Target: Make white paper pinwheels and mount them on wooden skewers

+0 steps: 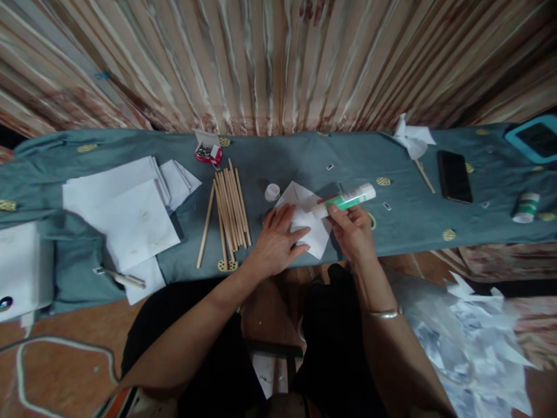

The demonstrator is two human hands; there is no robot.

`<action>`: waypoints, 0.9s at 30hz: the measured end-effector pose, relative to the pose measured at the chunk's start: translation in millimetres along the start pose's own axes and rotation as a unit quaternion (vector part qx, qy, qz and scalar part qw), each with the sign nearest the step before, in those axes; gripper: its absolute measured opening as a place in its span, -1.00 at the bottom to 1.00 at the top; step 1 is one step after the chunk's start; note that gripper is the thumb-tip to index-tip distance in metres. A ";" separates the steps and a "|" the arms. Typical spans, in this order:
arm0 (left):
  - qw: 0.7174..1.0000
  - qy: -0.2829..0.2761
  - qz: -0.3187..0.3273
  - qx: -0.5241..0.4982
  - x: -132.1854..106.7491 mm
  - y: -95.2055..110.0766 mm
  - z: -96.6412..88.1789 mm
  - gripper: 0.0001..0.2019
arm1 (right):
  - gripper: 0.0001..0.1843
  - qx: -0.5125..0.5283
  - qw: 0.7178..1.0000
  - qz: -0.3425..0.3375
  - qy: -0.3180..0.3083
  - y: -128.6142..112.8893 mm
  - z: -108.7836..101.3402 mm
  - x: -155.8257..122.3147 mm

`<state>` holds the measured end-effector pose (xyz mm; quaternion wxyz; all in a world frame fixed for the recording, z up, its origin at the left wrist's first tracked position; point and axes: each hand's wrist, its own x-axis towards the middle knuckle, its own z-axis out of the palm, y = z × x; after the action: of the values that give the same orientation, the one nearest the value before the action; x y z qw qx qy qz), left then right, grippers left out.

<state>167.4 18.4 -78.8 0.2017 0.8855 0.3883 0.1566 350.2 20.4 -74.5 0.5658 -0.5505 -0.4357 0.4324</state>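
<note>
A white paper square (pixel 319 235) with crease lines lies on the cloth-covered table in front of me. My left hand (pixel 278 241) rests on its left part with the fingers spread. In my right hand (pixel 354 229) is a green and white glue stick (pixel 348 200), held sideways with its uncapped end over the right side of the paper. Whether the glue touches the paper I cannot tell. A round white cap (pixel 272 192) sits just beyond my left hand. Several wooden sticks (pixel 230 203) lie in a bundle to the left.
Paper sheets (pixel 126 215) and a red box of metal pins (pixel 209 153) are on the left. A paper pinwheel (pixel 413 139) on a stick, a phone (pixel 455 176) and a green-white tube (pixel 526 208) lie on the right. A plastic bag of paper pieces (pixel 470 342) is on the floor.
</note>
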 end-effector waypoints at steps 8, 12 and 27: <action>0.987 0.161 -0.019 0.006 10.7 -32.6 -20.1 -0.62 | -0.77 0.286 0.953 0.084 0.055 -15.4 -14.3 0.0; 0.982 0.160 -0.091 0.046 25.5 -48.7 -20.8 -0.55 | -0.78 0.289 0.953 0.091 0.029 -20.5 -12.0 -2.8; 0.734 0.202 -0.218 -0.611 29.3 -16.8 -33.6 -0.62 | -0.69 0.321 0.937 0.131 0.050 -26.0 -11.5 -8.0</action>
<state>161.4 58.7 -54.1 0.6447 0.4106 0.4227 0.4870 359.6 9.3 -48.8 0.6718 -0.4132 -0.1688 0.5911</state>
